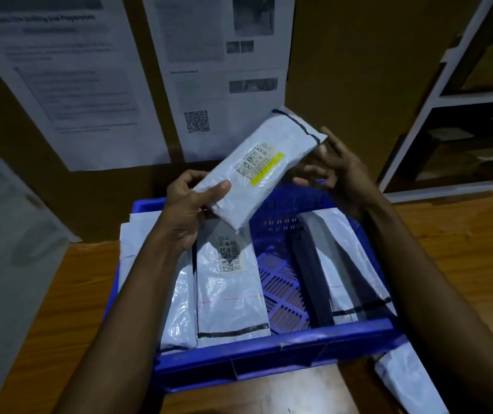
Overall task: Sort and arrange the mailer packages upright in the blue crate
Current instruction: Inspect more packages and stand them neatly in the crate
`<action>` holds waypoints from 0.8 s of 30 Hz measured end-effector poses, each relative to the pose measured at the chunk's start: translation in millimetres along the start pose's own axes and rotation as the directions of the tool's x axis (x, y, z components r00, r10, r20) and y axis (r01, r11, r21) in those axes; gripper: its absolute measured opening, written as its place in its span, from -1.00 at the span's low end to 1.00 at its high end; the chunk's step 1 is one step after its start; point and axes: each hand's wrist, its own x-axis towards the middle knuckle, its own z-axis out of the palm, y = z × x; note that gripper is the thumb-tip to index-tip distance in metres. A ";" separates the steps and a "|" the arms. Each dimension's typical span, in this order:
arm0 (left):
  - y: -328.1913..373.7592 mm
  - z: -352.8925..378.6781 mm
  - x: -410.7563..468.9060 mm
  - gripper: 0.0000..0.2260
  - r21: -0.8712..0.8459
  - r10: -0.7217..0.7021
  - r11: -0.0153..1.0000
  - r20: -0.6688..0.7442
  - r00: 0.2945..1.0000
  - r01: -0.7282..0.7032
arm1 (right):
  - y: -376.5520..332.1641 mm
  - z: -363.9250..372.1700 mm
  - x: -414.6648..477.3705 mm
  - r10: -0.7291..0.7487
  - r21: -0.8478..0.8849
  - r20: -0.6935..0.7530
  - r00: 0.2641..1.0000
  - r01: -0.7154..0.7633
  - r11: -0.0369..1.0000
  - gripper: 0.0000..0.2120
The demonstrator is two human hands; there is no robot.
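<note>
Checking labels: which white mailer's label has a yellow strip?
The white plastic mailer in the left hand, above the blue plastic crate; the crate's labelled mailer lacks yellow.

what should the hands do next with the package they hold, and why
Probably lower the package into the bare middle gap of the crate, on edge. The left hand grips its lower end, the right hand is at its upper end, and other packages line both sides.

1. A white mailer (257,171) with a barcode label and a yellow strip was held tilted above the blue crate (269,345).
2. The crate had slotted walls and floor.
3. A labelled mailer (230,297) leaned among others at its left.
4. A black mailer (308,270) and a grey-white mailer (346,264) leaned at its right.
5. A loose mailer (403,380) lay outside, by the near right corner.
</note>
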 end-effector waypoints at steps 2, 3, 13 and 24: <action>-0.4 2.1 -5.1 -0.62 0.046 0.003 0.999 0.030 1.000 -0.004 | 0.2 6.1 -0.5 0.047 -0.054 0.068 0.997 -0.044 0.998 -0.64; -1.7 1.2 -6.0 -0.60 0.069 0.000 0.998 0.059 0.998 -0.004 | 1.3 9.9 -1.4 0.063 -0.090 0.086 0.994 -0.055 0.994 -0.60; -5.2 5.1 -16.2 -0.63 0.249 -0.040 0.968 0.291 0.956 -0.035 | 13.1 26.8 -9.6 -0.090 -0.223 0.108 0.990 0.113 0.968 -0.60; 11.8 -20.4 -22.3 -0.81 0.391 0.070 0.911 0.164 0.984 -0.130 | 20.8 42.4 -17.0 0.160 -0.300 0.196 0.967 -0.096 0.949 -0.56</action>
